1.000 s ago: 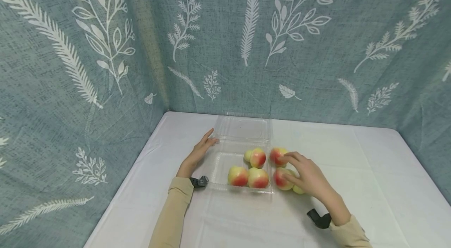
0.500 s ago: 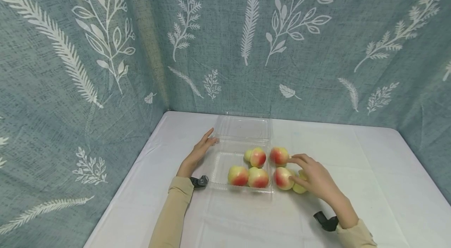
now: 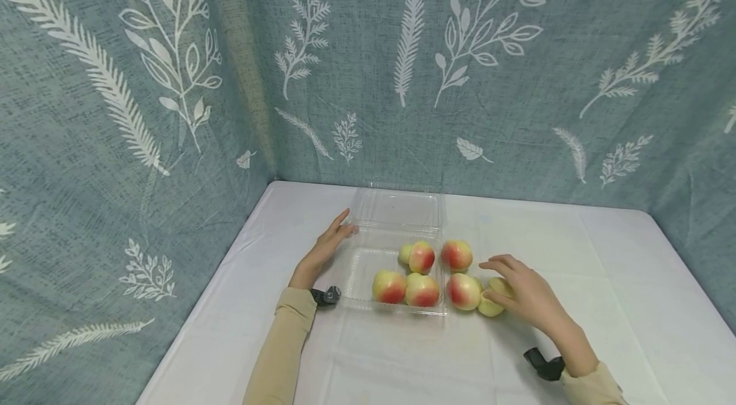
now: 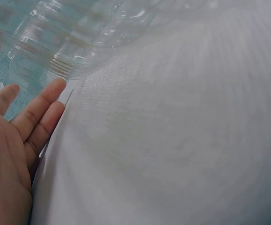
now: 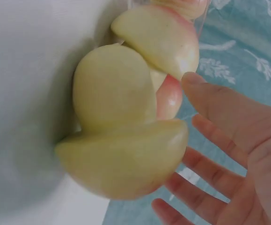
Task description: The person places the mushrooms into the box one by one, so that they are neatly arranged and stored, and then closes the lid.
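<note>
A clear plastic clamshell box (image 3: 359,274) lies with its lid (image 3: 397,208) folded back. Several peach-like fruit pieces, yellow with a red blush, are in its right half, such as a front piece (image 3: 388,287). My left hand (image 3: 324,250) rests at the box's left side, fingers extended; its fingertips (image 4: 56,86) lie near the box edge. Outside, right of the box, are a rear peach (image 3: 457,255), a front peach (image 3: 463,292) and paler pieces (image 3: 491,304). My right hand (image 3: 526,293) is spread beside the paler pieces; one rounded half (image 5: 126,159) lies close to its fingers. Contact there is unclear.
A white cloth covers the table (image 3: 598,277). Blue-green curtains (image 3: 368,73) with white leaf prints stand behind and at both sides. Each wrist wears a black camera mount, such as the right mount (image 3: 543,364).
My right hand has drawn to the right, away from the two red-blushed peaches beside the box, leaving them and the paler pieces more exposed. The left hand and the box stay put.
</note>
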Demonstrator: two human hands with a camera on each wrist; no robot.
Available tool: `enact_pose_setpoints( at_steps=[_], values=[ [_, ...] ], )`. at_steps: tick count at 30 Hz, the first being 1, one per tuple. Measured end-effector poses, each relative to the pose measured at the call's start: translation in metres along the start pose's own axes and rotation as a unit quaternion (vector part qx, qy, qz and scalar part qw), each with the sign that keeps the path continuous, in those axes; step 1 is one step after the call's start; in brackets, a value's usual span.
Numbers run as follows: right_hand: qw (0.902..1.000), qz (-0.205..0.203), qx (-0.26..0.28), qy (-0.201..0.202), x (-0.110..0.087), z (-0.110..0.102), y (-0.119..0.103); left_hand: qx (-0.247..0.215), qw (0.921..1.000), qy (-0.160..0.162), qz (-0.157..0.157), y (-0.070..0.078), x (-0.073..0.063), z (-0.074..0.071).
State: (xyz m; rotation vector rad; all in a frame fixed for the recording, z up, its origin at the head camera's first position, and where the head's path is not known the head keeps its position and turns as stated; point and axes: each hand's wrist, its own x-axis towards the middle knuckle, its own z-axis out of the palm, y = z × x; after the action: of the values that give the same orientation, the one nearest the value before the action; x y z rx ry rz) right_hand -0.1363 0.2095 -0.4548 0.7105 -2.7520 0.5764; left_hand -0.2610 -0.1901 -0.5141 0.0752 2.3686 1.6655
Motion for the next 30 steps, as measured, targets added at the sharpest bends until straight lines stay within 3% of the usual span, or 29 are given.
enact_pose_setpoints(
  at_steps=[30],
  values=[
    [0.9981, 0.054, 0.003, -0.031, -0.013, -0.011, 0.012, -0.002, 0.9999, 0.001, -0.01, 0.005, 0.001, 0.0]
  ],
)
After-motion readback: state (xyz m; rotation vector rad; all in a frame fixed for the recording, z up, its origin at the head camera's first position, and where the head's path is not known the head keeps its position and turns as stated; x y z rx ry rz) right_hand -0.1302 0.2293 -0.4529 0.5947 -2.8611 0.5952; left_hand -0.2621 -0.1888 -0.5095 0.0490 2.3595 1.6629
